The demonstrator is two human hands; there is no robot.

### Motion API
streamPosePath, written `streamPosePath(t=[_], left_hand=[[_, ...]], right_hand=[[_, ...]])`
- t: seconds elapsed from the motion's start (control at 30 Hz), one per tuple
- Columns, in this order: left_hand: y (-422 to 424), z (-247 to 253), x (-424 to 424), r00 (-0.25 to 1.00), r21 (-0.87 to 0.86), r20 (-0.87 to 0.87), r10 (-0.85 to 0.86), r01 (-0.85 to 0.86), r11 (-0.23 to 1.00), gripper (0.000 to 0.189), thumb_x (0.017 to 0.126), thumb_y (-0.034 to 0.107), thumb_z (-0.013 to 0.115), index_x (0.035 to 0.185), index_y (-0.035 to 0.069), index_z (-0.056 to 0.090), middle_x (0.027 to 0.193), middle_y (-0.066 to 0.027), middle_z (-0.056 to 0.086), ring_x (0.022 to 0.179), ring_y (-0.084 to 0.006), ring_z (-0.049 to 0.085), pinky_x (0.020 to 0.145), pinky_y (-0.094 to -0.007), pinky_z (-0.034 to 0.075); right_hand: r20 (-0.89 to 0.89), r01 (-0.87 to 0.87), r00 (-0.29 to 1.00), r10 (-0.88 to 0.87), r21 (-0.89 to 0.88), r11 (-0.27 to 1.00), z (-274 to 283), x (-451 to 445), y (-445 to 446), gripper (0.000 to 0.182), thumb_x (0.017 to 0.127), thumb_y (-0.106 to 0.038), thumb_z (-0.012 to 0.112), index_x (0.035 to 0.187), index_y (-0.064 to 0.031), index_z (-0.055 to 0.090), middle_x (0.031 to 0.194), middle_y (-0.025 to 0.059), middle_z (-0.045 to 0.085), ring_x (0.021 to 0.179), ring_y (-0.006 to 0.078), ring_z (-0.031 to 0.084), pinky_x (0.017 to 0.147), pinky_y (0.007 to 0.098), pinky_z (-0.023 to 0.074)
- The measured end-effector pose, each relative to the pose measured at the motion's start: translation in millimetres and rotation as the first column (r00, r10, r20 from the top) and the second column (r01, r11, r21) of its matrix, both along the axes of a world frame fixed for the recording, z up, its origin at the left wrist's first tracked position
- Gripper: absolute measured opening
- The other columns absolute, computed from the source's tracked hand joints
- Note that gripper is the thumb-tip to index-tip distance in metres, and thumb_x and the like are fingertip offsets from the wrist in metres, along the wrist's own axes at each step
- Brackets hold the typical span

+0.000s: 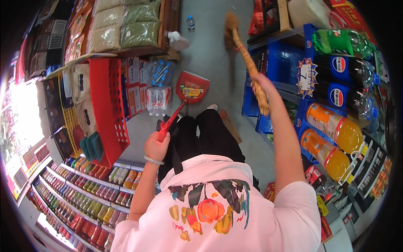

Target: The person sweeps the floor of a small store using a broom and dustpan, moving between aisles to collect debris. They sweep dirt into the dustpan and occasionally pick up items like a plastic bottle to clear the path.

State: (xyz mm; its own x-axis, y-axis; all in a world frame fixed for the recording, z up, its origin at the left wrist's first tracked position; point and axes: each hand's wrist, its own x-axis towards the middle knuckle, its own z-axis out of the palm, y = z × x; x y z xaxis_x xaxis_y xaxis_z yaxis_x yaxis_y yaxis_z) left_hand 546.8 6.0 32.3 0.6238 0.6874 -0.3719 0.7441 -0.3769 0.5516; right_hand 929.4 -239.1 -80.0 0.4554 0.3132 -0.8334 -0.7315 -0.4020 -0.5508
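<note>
My left hand grips the red handle of a long-handled dustpan. Its red pan rests on the floor just ahead of my feet, with crumpled wrappers lying inside. In my right hand is the woven handle of a straw broom, held out to the right. The broom's bristles look blurred and are farther up the aisle than the dustpan, apart from it. Beyond the dustpan, a small clear bottle with a blue cap is on the grey floor.
Blue racks of large soda bottles border the aisle on the right. On the left are a red plastic basket, wrapped bottle packs and a wooden bin of bagged grains. A drinks shelf stands at lower left.
</note>
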Motion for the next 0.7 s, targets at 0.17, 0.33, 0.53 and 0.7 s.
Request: streamPosePath(t=[0.17,0.33,0.53,0.7], left_hand=[[21,-5,47,0.998,-0.054,0.055,-0.006,0.009,0.998,0.029,0.081,0.031,0.065,0.071,0.003,0.060,0.069,-0.0148,0.056,0.065,-0.0353,0.057,0.057,-0.0409,0.043],[51,-12,102,0.988,-0.075,0.044,-0.150,0.153,0.985,0.029,0.080,0.030,0.065,0.070,0.004,0.061,0.069,-0.0145,0.056,0.065,-0.0343,0.057,0.058,-0.0408,0.044],[95,-14,173,0.927,-0.039,0.063,-0.369,0.372,0.927,0.028,0.079,0.031,0.064,0.069,0.005,0.062,0.067,-0.0122,0.056,0.064,-0.0336,0.057,0.057,-0.0417,0.043],[128,-14,220,0.881,-0.018,0.029,-0.471,0.472,0.881,0.028,0.078,0.032,0.063,0.068,0.005,0.064,0.066,-0.0116,0.056,0.063,-0.0329,0.057,0.056,-0.0419,0.044]], right_hand=[[-0.172,0.129,0.977,-0.125,0.008,0.992,68,-88,-66,0.026,0.091,-0.033,0.055,0.106,-0.0128,0.048,0.070,0.0040,0.056,0.047,0.0114,0.052,0.041,0.0272,0.0458],[-0.607,0.604,0.590,-0.531,-0.104,0.790,113,-147,-83,0.029,0.091,-0.033,0.055,0.108,-0.0108,0.047,0.075,0.0038,0.057,0.050,0.0091,0.053,0.045,0.0221,0.0489],[-0.735,0.925,0.127,-0.666,-0.155,0.348,57,-146,-61,0.027,0.088,-0.019,0.056,0.103,-0.0008,0.044,0.074,0.0069,0.053,0.057,0.0140,0.055,0.051,0.0230,0.0526],[-0.796,0.992,-0.101,-0.597,-0.128,0.003,-9,-59,-6,0.017,0.085,-0.014,0.057,0.091,-0.0001,0.049,0.074,0.0078,0.051,0.062,0.0195,0.056,0.055,0.0281,0.0544]])
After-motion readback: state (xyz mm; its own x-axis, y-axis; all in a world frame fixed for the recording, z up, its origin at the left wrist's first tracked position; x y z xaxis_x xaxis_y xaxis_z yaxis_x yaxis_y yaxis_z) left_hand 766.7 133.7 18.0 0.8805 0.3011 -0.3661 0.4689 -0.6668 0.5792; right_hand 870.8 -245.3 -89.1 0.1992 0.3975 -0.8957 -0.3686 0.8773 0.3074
